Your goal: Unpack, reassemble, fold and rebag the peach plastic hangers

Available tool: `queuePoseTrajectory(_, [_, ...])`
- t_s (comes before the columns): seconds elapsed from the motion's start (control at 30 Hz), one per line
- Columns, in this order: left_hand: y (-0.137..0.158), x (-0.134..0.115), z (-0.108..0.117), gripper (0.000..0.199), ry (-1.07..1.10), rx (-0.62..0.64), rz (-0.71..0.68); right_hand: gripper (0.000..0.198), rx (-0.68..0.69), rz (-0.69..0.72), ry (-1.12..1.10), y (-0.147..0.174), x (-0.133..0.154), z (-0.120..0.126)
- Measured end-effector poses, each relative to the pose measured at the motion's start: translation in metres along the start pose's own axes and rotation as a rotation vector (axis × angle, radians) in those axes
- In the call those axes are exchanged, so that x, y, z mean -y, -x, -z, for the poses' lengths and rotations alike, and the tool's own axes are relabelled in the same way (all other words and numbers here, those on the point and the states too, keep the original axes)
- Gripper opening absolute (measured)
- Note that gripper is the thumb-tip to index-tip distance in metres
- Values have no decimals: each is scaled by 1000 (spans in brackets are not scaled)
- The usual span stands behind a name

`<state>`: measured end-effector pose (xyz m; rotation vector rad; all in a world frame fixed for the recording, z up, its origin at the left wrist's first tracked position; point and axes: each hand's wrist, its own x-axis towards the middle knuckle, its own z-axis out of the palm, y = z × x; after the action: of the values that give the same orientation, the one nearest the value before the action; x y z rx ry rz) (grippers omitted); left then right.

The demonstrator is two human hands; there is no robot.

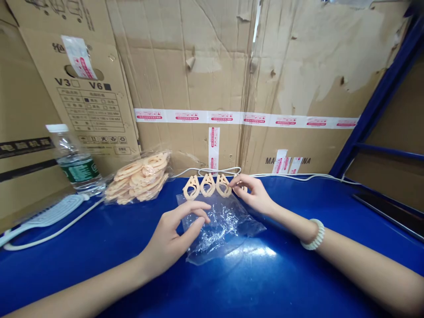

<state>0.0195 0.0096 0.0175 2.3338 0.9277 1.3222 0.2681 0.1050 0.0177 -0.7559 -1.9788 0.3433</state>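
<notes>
Several beige folding hangers, each folded into a teardrop shape with a round opening, lie in a row at the back of the blue table. The leftmost folding hanger and the middle one lie untouched. My right hand has its fingers closed around the rightmost piece, which they partly cover; the fingertips come close to its neighbour. Below the row, a clear plastic bag lies flat and crinkled. Over that bag's left side hovers my left hand, its fingers apart and holding nothing.
To the left sits a clear-wrapped pile of beige hangers, beside a water bottle and a pale hairbrush. A white cable runs along the cardboard wall. A dark flat object lies at right.
</notes>
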Motion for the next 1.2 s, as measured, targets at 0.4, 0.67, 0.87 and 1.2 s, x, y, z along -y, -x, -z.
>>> queuePoseTrajectory(0.4, [11,4,-16,57,-188,135,-78,49,254,115,384,-16,-29,8])
queuePoseTrajectory(0.67, [13,1,-18,46,-237,236,-290,72,561,80,574,-22,-72,34])
queuePoseTrajectory(0.87, [15,1,-19,37,-281,241,-339,64,680,-4,620,-6,-46,72])
queuePoseTrajectory(1.2, [22,6,-18,29,-347,180,-436,30,347,65,530,25,22,104])
